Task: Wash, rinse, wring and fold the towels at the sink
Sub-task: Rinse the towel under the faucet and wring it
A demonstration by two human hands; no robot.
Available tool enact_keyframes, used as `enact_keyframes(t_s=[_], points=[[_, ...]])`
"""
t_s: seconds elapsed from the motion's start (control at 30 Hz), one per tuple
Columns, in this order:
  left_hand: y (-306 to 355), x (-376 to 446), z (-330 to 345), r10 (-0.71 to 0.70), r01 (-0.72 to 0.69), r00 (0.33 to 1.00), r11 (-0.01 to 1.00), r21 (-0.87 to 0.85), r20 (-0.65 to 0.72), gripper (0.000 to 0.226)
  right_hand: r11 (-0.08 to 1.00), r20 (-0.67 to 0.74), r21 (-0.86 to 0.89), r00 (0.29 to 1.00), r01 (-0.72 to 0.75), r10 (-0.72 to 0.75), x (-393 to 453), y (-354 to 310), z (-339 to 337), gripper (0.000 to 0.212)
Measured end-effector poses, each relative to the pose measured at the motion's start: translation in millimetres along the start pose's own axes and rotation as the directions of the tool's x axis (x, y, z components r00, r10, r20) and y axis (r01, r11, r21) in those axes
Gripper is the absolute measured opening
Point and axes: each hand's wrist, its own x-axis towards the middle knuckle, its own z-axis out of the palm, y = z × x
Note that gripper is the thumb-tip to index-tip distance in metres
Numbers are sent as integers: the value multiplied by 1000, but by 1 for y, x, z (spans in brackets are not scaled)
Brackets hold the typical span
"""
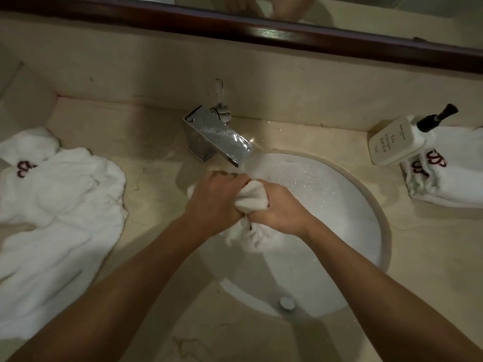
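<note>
A small white towel (253,196) is bunched between both my hands over the round white sink (339,205). My left hand (214,202) grips its left part, knuckles up. My right hand (277,207) grips its right part, and a tail of the cloth (251,236) hangs below the wrists. Both hands sit just under the spout of the chrome tap (217,137), and water runs from the spout's end beside them. A pile of white towels (57,205) with a dark red emblem lies on the counter at the left. Folded white towels (449,171) with the same emblem lie at the right.
A white soap pump bottle (397,142) with a black head lies on its side against the folded towels at the right. The beige stone counter (156,173) surrounds the sink. A dark-framed mirror (261,30) runs along the back wall. The drain (287,303) shows at the sink's near side.
</note>
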Motion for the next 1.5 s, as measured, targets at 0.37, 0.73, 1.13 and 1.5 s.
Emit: enact_keyframes(t_s=[0.37, 0.73, 1.13, 1.5], points=[[22, -18, 29, -703, 572, 530, -117, -812, 474, 55, 964, -372, 263, 918, -38, 137, -44, 30, 8, 48], [21, 17, 34, -611, 579, 667, 66, -813, 426, 39, 816, -32, 549, 971, -180, 236, -25, 16, 11, 63], [-13, 5, 26, -484, 531, 841, 661, -530, 239, 49, 677, -172, 732, 938, -83, 301, 31, 13, 18, 43], [-12, 55, 40, -372, 420, 825, 908, -19, 426, 54, 760, 191, 552, 939, -344, 285, -1, -4, -28, 16]])
